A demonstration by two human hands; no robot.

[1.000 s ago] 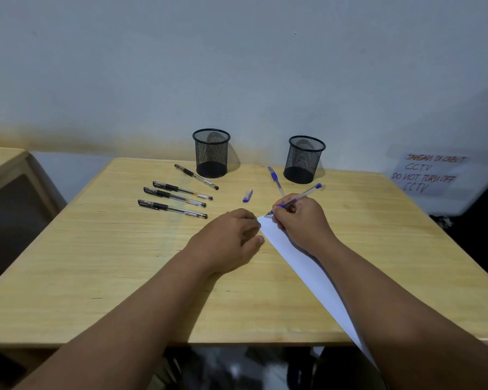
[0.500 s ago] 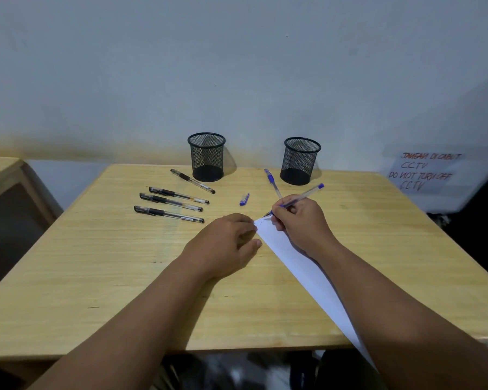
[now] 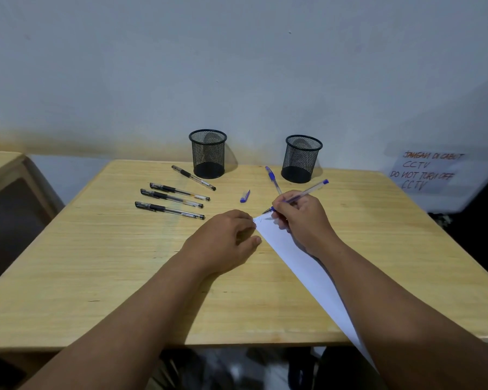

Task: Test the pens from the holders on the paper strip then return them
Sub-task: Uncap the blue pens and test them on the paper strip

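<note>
Right hand [image 3: 302, 220] is gripping a clear blue-ink ballpoint pen [image 3: 299, 196], tip touching the far end of the long white paper strip [image 3: 299, 257] — left hand [image 3: 223, 240], fingers loosely curled, is pressing that end's left edge.

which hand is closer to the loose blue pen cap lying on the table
Left, narrowly. The left hand rests on the paper strip just nearer than the small blue plastic pen cap; the right hand, gripping the blue pen, sits to the cap's right.

Right hand [image 3: 302, 218] writing — blue pen [image 3: 299, 196] on paper strip [image 3: 293, 257] (left hand [image 3: 223, 240] steadying)
</note>
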